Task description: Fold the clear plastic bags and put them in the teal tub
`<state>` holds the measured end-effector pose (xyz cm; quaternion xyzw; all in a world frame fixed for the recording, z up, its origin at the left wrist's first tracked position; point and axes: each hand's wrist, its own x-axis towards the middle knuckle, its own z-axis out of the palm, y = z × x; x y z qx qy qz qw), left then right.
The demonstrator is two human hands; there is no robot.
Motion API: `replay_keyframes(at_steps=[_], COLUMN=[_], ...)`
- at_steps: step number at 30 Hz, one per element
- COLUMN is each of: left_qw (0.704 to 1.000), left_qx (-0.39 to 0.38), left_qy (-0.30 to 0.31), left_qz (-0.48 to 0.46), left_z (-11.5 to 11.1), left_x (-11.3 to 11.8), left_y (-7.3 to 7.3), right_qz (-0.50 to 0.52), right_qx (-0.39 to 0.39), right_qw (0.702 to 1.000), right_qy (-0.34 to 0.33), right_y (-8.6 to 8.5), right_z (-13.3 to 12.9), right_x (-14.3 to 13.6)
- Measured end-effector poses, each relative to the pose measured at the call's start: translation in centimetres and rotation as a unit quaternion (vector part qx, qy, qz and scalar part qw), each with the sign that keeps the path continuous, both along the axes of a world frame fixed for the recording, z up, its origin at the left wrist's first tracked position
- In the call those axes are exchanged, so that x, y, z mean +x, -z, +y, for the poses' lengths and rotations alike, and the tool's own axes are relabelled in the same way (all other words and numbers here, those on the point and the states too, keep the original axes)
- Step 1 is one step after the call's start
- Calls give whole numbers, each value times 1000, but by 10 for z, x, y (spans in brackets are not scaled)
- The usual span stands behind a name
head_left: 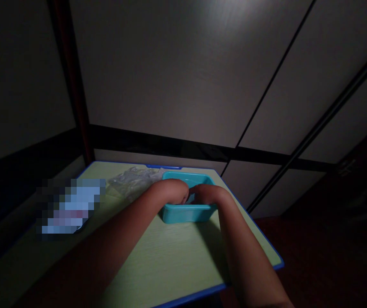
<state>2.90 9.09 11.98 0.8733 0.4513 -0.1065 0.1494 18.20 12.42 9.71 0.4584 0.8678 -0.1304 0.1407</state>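
Note:
A turquoise rectangular bin (188,214) stands on a pale green table with a blue edge. Both hands reach down into it from the near side. My left hand (177,191) is bent inward at the left half of the bin, its fingers curled and mostly hidden. Close beside it, my right hand (204,193) dips into the right half, with its fingertips near the left hand. Whatever the fingers touch or hold inside cannot be made out. Crumpled clear plastic (132,182) lies just left of the bin.
The green tabletop (157,265) extends toward me and to the left, where a blurred-out flat object (74,207) lies. Behind the table rise grey cabinet panels (170,77). A dark reddish floor (302,244) shows at the right.

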Motion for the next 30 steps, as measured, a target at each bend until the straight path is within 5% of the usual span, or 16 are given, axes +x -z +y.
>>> replay_keyframes(at_steps=[13,30], left_qw=[999,998], left_qx=[-13,-3], left_qy=[4,7], left_qz=[47,67], left_z=[-1,-2], left_x=[4,6], left_y=[-1,-2], right_qz=[7,-47], right_qx=[4,-29], right_qw=[999,998], right_qy=[45,17], right_y=[-4,6], right_z=[-1,5], right_x=[-2,-5])
